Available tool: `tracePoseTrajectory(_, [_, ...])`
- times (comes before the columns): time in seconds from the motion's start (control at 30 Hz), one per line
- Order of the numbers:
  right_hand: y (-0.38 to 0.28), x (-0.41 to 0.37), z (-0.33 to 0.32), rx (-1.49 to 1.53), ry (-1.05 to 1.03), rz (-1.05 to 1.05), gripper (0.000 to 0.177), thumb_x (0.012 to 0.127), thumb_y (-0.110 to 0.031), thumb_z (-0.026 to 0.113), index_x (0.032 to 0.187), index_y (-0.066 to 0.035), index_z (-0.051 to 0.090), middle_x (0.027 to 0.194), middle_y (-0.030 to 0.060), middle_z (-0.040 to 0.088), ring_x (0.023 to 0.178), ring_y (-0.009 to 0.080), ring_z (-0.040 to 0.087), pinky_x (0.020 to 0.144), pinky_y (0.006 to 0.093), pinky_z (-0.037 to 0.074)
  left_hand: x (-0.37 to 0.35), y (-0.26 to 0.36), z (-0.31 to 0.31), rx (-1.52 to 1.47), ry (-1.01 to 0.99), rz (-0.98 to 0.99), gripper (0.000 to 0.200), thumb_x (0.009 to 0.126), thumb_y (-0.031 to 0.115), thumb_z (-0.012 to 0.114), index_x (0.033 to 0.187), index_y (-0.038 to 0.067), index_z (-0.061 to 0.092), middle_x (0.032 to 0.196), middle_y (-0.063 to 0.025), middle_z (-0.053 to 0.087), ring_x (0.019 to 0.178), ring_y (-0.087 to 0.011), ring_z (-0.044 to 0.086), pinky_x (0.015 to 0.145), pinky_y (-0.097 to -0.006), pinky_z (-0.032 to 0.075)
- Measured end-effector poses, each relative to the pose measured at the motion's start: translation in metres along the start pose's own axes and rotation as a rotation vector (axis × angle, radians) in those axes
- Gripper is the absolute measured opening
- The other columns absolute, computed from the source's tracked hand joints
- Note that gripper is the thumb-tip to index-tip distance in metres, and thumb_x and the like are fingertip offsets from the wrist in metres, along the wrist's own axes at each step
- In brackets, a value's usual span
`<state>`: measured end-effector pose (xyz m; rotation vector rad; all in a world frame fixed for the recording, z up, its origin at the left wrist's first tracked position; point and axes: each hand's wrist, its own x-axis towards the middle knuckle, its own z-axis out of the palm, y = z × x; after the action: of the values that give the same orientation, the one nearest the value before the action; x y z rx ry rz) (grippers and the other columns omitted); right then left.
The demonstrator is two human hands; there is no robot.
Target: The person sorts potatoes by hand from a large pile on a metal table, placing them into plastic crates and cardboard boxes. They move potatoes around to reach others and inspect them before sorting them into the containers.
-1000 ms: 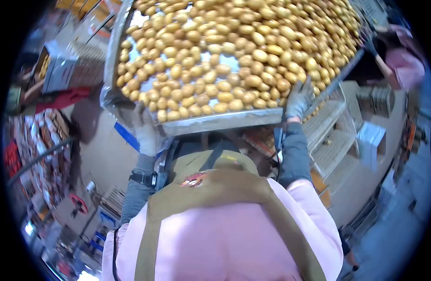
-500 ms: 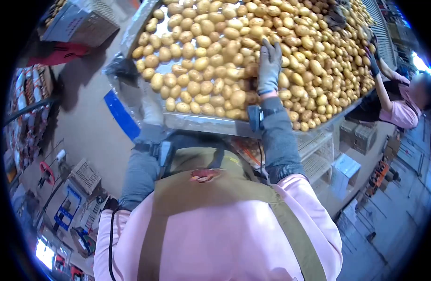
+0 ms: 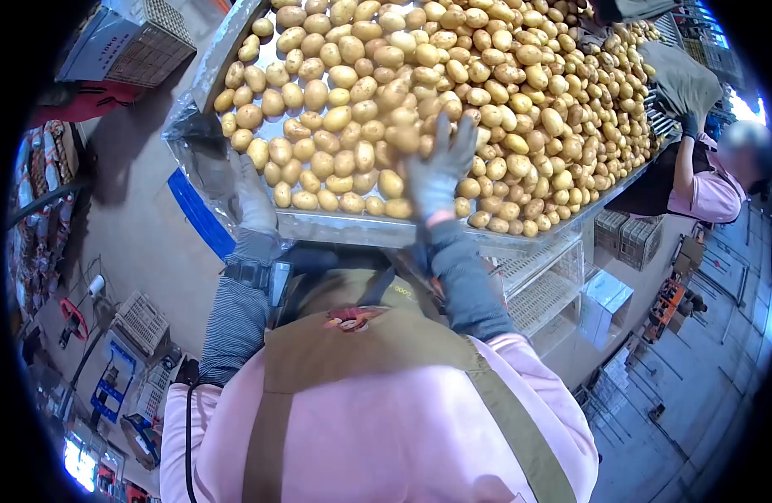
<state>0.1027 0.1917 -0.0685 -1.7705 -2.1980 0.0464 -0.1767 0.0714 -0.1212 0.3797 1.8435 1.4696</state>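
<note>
Many yellow potatoes [image 3: 365, 155] lie on a metal-edged sorting table [image 3: 361, 228], loosely spread on the left and heaped on the right. My right hand [image 3: 438, 172], in a grey glove, is over the near potatoes with its fingers spread, touching some; those just left of it are blurred by motion. At the near left corner, my left hand [image 3: 253, 199], also gloved, rests by the table's rim beside the outermost potatoes. Its fingers are stretched out and nothing shows in them.
A co-worker [image 3: 709, 180] stands at the right end of the table, holding a grey-green cloth or sack [image 3: 683, 80] over it. Crates [image 3: 629, 235] and a white box [image 3: 605, 303] are below right. A blue strip [image 3: 200, 214] lies left, near a carton [image 3: 109, 42].
My right hand has moved left and toward me, its fingers spreading wider. My left hand has come up to the table's rim. The co-worker's arms have shifted, now with the cloth or sack.
</note>
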Motion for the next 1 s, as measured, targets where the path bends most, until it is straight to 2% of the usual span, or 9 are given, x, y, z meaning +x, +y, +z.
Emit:
tracePoseTrajectory(0.17, [0.017,0.076,0.008,0.249,0.17,-0.074,0.09,0.074,-0.035,0.086,0.147,-0.005,0.043,0.149,0.023,0.042,0.143,0.0406,0.033,0.121,0.0504,0.025,-0.003,0.01,-0.004,0.163,0.022,0.043,0.054,0.111,0.028,0.041,0.156,0.001,0.031,0.152,-0.015,0.044,0.137,-0.0238,0.044,0.115,-0.0354,0.034])
tracePoseTrajectory(0.33, [0.005,0.145,-0.021,-0.055,0.072,0.041,0.085,0.075,-0.024,0.079,0.151,-0.011,0.041,0.153,0.0239,0.031,0.146,0.0408,0.026,0.117,0.0575,0.026,-0.008,0.029,0.004,0.316,0.028,0.082,0.055,0.11,0.028,0.041,0.156,-0.001,0.03,0.152,-0.0176,0.044,0.137,-0.0261,0.044,0.115,-0.0363,0.034])
tracePoseTrajectory(0.37, [-0.004,0.145,-0.028,-0.063,0.325,-0.155,0.064,0.076,-0.017,0.074,0.138,-0.012,0.056,0.142,0.0212,0.047,0.135,0.0372,0.044,0.109,0.0535,0.039,-0.006,0.03,0.005,0.322,0.026,0.081,0.055,0.11,0.028,0.041,0.155,-0.001,0.03,0.152,-0.018,0.044,0.137,-0.0263,0.044,0.115,-0.0362,0.034])
tracePoseTrajectory(0.43, [-0.034,0.142,-0.037,0.187,-0.026,-0.382,0.037,0.079,-0.015,0.071,0.116,-0.014,0.068,0.118,0.0136,0.066,0.112,0.0304,0.062,0.092,0.0472,0.05,-0.006,0.029,0.005,0.34,0.025,0.07,0.056,0.11,0.029,0.042,0.155,-0.002,0.03,0.152,-0.019,0.044,0.137,-0.0269,0.044,0.115,-0.0362,0.034])
tracePoseTrajectory(0.5, [-0.06,0.131,0.0,0.167,-0.093,-0.75,0.035,0.076,-0.013,0.073,0.11,-0.014,0.069,0.091,0.0074,0.071,0.092,0.0301,0.067,0.088,0.0429,0.051,-0.01,0.026,0.0,0.371,0.017,0.054,0.057,0.11,0.029,0.042,0.155,-0.003,0.029,0.152,-0.0199,0.044,0.137,-0.0274,0.044,0.115,-0.0361,0.034])
tracePoseTrajectory(0.53, [-0.08,0.126,-0.005,-0.046,-0.404,-0.671,0.033,0.078,-0.018,0.073,0.11,-0.014,0.068,0.094,0.0079,0.071,0.097,0.0296,0.068,0.084,0.0435,0.052,-0.009,0.024,-0.001,0.39,0.017,0.051,0.057,0.11,0.029,0.042,0.155,-0.003,0.029,0.152,-0.0202,0.043,0.138,-0.0278,0.043,0.115,-0.0362,0.033])
tracePoseTrajectory(0.73, [-0.079,0.138,0.036,-0.372,-0.515,-0.739,0.022,0.094,-0.019,0.056,0.11,-0.019,0.07,0.102,0.0041,0.074,0.096,0.0242,0.072,0.077,0.0431,0.054,-0.002,0.008,0.001,0.176,0.024,0.107,0.058,0.109,0.028,0.042,0.156,-0.003,0.027,0.153,-0.0221,0.041,0.139,-0.03,0.041,0.116,-0.0367,0.032])
tracePoseTrajectory(0.9, [-0.061,0.131,-0.016,0.224,-0.565,-0.409,0.049,0.082,-0.019,0.076,0.129,-0.016,0.062,0.116,0.0147,0.07,0.11,0.0306,0.067,0.095,0.0428,0.052,0.011,-0.019,-0.004,0.249,0.031,0.182,0.059,0.11,0.029,0.042,0.156,-0.005,0.026,0.154,-0.0249,0.039,0.142,-0.0332,0.038,0.118,-0.0372,0.031])
tracePoseTrajectory(1.0, [-0.043,0.076,-0.06,1.279,-0.645,0.165,0.047,0.091,-0.014,0.071,0.135,-0.011,0.055,0.127,0.0095,0.063,0.116,0.0232,0.063,0.096,0.037,0.052,0.009,-0.013,-0.002,0.104,0.018,0.099,0.059,0.11,0.03,0.041,0.155,-0.005,0.026,0.154,-0.0246,0.039,0.141,-0.0337,0.04,0.117,-0.037,0.032])
